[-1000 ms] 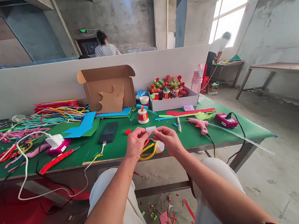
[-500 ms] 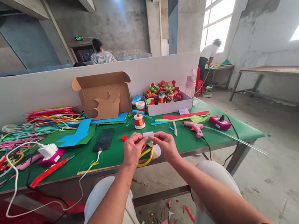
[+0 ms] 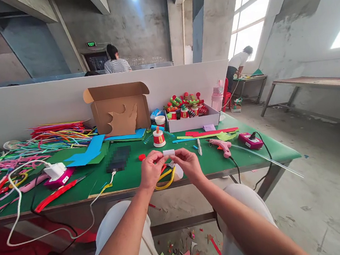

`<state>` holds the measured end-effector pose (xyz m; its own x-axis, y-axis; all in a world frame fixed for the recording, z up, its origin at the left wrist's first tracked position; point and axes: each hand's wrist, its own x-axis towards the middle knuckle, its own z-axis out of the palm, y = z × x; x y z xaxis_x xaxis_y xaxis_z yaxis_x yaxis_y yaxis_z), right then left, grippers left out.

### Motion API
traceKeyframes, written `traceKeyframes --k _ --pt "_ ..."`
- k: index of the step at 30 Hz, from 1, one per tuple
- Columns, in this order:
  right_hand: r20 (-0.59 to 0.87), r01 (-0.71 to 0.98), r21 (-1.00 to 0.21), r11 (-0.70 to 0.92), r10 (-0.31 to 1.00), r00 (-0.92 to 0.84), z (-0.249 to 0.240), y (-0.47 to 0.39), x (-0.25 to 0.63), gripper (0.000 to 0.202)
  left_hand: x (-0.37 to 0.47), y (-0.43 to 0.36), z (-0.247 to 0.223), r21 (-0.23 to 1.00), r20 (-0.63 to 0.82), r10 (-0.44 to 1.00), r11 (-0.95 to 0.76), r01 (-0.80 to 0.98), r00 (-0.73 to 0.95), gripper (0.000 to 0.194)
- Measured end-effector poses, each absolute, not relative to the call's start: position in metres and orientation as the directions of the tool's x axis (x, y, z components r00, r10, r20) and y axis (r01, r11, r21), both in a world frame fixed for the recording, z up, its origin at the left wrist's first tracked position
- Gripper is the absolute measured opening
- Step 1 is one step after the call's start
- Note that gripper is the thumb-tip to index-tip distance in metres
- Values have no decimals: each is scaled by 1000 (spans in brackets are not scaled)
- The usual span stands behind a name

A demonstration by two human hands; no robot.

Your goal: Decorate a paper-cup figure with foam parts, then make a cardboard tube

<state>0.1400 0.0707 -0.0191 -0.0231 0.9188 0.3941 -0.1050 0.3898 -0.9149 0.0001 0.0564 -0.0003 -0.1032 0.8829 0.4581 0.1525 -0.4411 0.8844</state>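
A small white roll (image 3: pixel 169 153) is held level between my two hands, above the front edge of the green table. My left hand (image 3: pixel 151 168) pinches its left end, and my right hand (image 3: pixel 189 163) pinches its right end. Yellow-handled pliers (image 3: pixel 165 180) lie just below and behind my hands, partly hidden, beside a pale round piece (image 3: pixel 178 172). Beyond my fingers stands a red and white cup (image 3: pixel 159 138) with a coiled piece on top. A red round piece (image 3: pixel 141 157) is left of the roll.
A white box (image 3: pixel 193 122) holds red and green figures. Right of my hands are a white tube (image 3: pixel 199 146) and a pink glue gun (image 3: pixel 224 146). A phone (image 3: pixel 118 158), red cutter (image 3: pixel 56 196), cables and pipe cleaners (image 3: pixel 60 134) lie left. Other people are in the background.
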Motion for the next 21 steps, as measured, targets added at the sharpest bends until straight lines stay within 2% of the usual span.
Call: traceKeyframes --k 5,7,14,18,21 --pt "509 -34 -857 514 856 95 -18 69 140 23 2 58 -3 905 424 895 -413 103 -138 29" --pt "519 -68 -846 528 847 117 -17 68 139 20 3 57 -1 910 413 899 -404 91 -147 31" --pt "296 -310 -898 311 950 95 -14 59 133 18 11 52 3 953 271 944 -291 -84 -190 44" --pt "250 -371 -886 278 960 123 -12 59 132 19 13 53 3 954 232 947 -266 -138 -222 48" --pt "250 -345 -899 269 963 100 -11 61 134 20 7 54 4 960 241 953 -261 -97 -185 45"
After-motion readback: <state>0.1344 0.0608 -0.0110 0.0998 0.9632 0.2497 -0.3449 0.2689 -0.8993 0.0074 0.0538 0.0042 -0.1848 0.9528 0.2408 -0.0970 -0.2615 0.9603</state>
